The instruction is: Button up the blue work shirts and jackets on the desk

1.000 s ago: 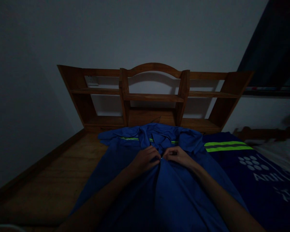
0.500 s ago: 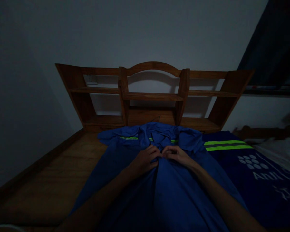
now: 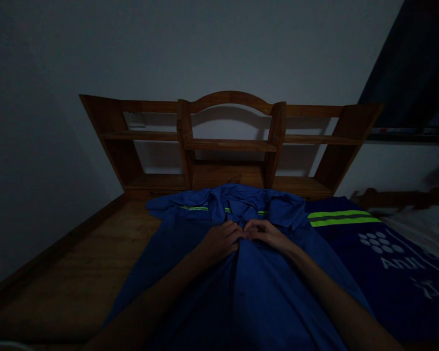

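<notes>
Apparently the work is midway, at a spot on the front of the blue garment (image 3: 258, 282), which lies spread across the lower centre of the frame, collar end towards the wooden shelf unit (image 3: 230, 145). The left hand (image 3: 221, 240) and right hand (image 3: 264, 233) meet at frame centre, just below the collar, each pinching cloth between thumb and fingers. The laying-out looks done; the joining of the front edges at the fingertips seems unfinished, though the fingers hide any fastener. Below them a dark crease runs towards the bottom edge; whether that stretch is fastened, I cannot tell. A striped dark-blue cloth (image 3: 351, 258) lies at lower right.
</notes>
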Demonstrator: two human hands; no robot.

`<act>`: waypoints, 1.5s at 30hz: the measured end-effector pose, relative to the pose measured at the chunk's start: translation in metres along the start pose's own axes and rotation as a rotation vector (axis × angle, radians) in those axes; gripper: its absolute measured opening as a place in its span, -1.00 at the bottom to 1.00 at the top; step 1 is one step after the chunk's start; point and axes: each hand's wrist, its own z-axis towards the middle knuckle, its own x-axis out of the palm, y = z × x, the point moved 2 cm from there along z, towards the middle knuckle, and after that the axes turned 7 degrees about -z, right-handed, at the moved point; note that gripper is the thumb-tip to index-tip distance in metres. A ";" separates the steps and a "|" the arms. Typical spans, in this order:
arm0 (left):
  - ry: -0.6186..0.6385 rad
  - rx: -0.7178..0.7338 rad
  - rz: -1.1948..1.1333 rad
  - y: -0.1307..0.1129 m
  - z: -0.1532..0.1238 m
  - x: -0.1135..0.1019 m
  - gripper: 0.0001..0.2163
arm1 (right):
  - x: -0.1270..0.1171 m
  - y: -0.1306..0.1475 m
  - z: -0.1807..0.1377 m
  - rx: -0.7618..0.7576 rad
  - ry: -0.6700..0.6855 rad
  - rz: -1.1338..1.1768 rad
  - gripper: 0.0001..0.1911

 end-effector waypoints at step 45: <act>-0.137 -0.306 -0.614 0.048 -0.011 0.015 -0.70 | 0.006 -0.015 0.001 0.008 -0.130 -0.300 -0.69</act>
